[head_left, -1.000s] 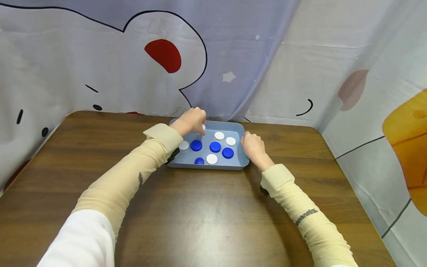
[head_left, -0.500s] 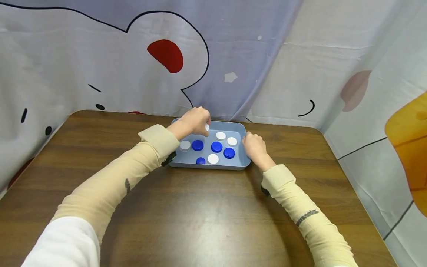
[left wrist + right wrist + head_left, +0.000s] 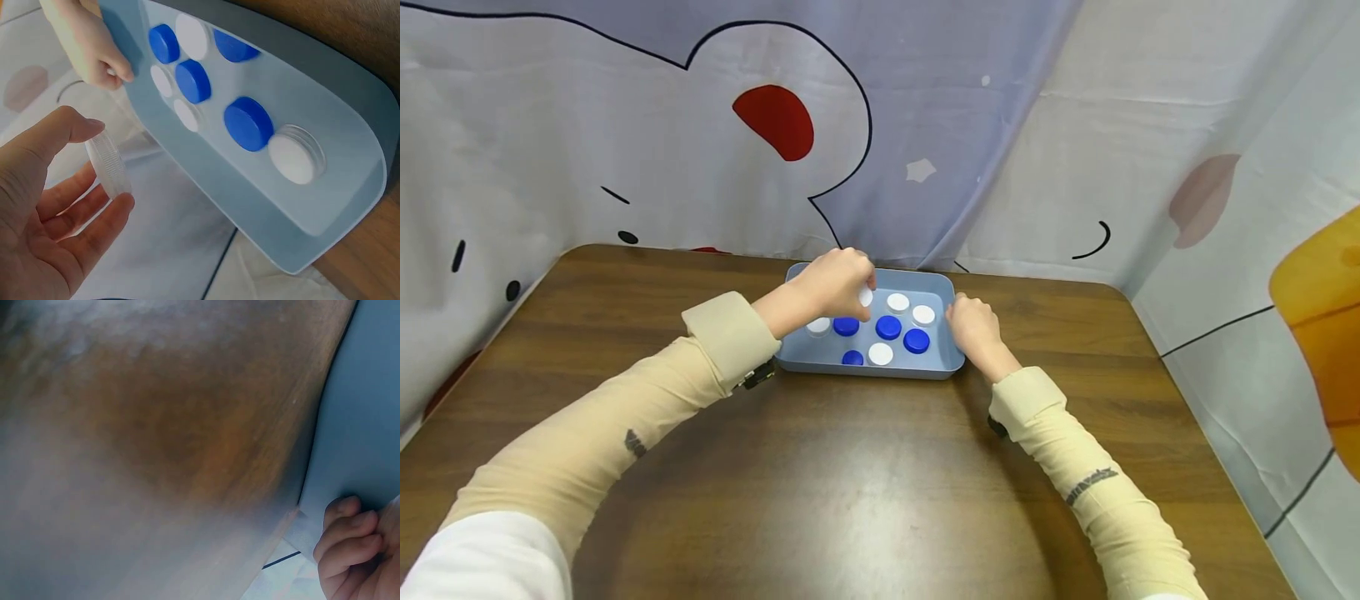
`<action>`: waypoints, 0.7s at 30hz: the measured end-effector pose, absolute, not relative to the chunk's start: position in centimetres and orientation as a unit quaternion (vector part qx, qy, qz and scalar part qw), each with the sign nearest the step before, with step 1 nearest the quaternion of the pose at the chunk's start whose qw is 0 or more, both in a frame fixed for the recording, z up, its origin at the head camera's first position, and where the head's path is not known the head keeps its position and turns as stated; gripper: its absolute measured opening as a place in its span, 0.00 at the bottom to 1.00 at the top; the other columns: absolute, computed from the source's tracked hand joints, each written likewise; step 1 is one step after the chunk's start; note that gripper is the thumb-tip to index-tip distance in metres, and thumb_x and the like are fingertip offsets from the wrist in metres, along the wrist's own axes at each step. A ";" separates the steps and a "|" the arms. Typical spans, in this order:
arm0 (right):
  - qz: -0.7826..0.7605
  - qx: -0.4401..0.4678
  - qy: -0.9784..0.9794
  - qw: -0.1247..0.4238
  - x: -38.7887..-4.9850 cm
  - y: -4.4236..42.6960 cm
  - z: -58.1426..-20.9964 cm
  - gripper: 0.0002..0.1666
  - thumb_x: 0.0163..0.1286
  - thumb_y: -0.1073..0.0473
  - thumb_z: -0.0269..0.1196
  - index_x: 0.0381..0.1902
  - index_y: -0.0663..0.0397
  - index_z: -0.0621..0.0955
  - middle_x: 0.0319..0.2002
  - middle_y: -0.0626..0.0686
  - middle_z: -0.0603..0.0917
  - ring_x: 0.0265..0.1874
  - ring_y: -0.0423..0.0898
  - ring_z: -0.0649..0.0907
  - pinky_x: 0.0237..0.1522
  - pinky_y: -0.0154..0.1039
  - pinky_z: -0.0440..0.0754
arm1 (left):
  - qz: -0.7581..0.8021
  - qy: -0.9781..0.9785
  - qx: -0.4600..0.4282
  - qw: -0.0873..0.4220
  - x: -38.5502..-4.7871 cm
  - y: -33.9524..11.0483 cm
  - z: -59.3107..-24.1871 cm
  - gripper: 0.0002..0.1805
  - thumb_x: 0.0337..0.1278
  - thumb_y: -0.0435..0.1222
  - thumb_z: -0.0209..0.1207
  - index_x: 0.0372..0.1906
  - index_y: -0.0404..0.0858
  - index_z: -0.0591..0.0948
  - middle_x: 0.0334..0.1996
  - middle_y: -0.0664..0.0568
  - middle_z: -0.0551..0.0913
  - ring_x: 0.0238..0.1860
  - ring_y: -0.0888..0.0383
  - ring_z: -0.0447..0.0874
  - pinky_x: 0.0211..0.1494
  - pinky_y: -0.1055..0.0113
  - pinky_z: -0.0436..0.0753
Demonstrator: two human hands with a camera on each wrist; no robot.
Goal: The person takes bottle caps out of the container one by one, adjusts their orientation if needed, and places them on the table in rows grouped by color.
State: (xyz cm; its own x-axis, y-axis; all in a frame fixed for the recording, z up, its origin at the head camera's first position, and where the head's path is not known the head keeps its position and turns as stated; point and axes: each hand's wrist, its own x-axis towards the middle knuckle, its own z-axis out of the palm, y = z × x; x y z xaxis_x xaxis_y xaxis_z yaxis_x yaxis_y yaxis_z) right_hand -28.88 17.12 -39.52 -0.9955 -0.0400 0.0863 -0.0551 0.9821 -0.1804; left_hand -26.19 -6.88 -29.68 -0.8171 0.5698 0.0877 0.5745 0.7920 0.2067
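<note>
In the head view, my left hand (image 3: 829, 287) is over the back left part of a blue-grey tray (image 3: 865, 369). Between thumb and fingertips it pinches a white bottle cap (image 3: 109, 165), whose ridged side shows in the left wrist view. Below that hand, white caps (image 3: 881, 354) and blue caps (image 3: 888, 327) lie spread over the tray's floor. My right hand (image 3: 974, 333) holds the tray's right end, its fingers (image 3: 347, 540) curled against the wall in the right wrist view. Its thumb is hidden there.
The tray stands near the back edge of a brown wooden table (image 3: 865, 500). A printed cloth (image 3: 1000, 150) hangs right behind it and along the right side.
My left hand has shifted slightly right and turned with the white cap, showing more of the cap. The left forearm has swung outward to the left. The right hand stays at the tray.
</note>
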 end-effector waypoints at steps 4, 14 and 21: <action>0.093 0.022 -0.995 0.039 -29.0 17.1 -39.5 0.19 0.72 0.55 0.50 0.44 0.67 0.77 0.43 0.71 0.83 0.42 0.67 0.83 0.41 0.59 0.81 | -0.113 -0.944 -0.309 0.014 -25.3 -6.7 -29.0 0.18 0.40 0.40 0.70 0.40 0.35 0.85 0.40 0.45 0.85 0.40 0.50 0.83 0.42 0.61 0.83; 0.092 0.017 -0.995 0.032 -29.0 17.2 -39.6 0.19 0.73 0.54 0.49 0.45 0.67 0.77 0.43 0.71 0.83 0.43 0.67 0.83 0.41 0.58 0.81 | -0.116 -0.939 -0.323 0.021 -23.3 -7.1 -28.1 0.18 0.41 0.39 0.69 0.40 0.35 0.85 0.39 0.45 0.85 0.37 0.52 0.82 0.39 0.63 0.83; 0.092 0.014 -0.995 0.029 -28.9 17.2 -39.7 0.19 0.73 0.54 0.49 0.45 0.67 0.77 0.44 0.71 0.83 0.43 0.67 0.83 0.41 0.58 0.81 | -0.114 -0.935 -0.334 0.045 -22.0 -7.8 -28.3 0.16 0.38 0.37 0.68 0.37 0.35 0.86 0.36 0.46 0.85 0.36 0.50 0.83 0.35 0.62 0.83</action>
